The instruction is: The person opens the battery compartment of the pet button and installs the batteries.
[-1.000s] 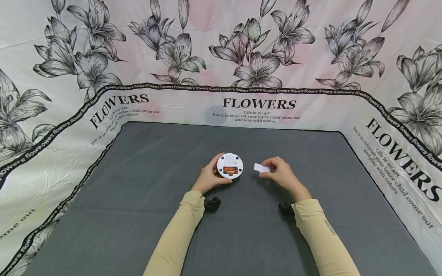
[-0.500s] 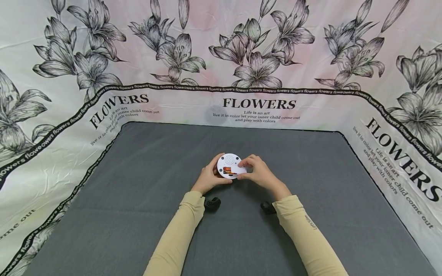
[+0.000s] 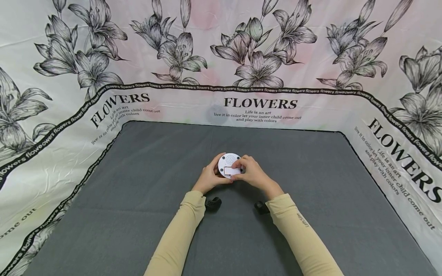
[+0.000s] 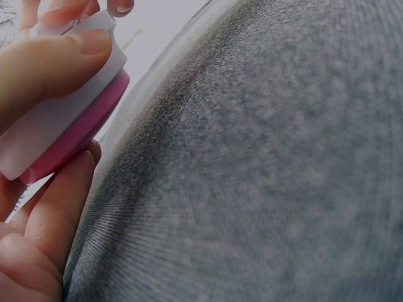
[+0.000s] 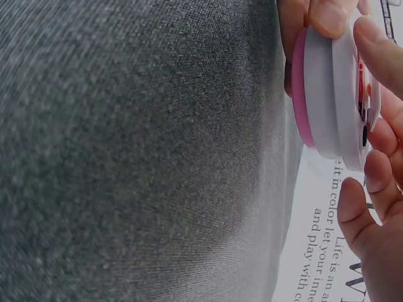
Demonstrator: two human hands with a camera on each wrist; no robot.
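Note:
My left hand grips a round white device by its side, with the underside turned up. Speaker holes and dark feet show on that face. In the left wrist view the device's pink part faces down, and the thumb lies along the white rim. Between thumb and fingers, my right hand pinches a white battery cover, which lies over the battery compartment. The right wrist view shows a gap under the cover, with red batteries still visible there. Fingers hide part of the cover.
Both hands are above a grey cloth surface. White fabric walls with flower prints surround it at the back and sides. A black wrist device sits under the left cuff, another by the right.
My right hand has moved left with the battery cover, from apart from the device to over its compartment. The batteries, visible before in the head view, are now covered there. My left hand has hardly moved.

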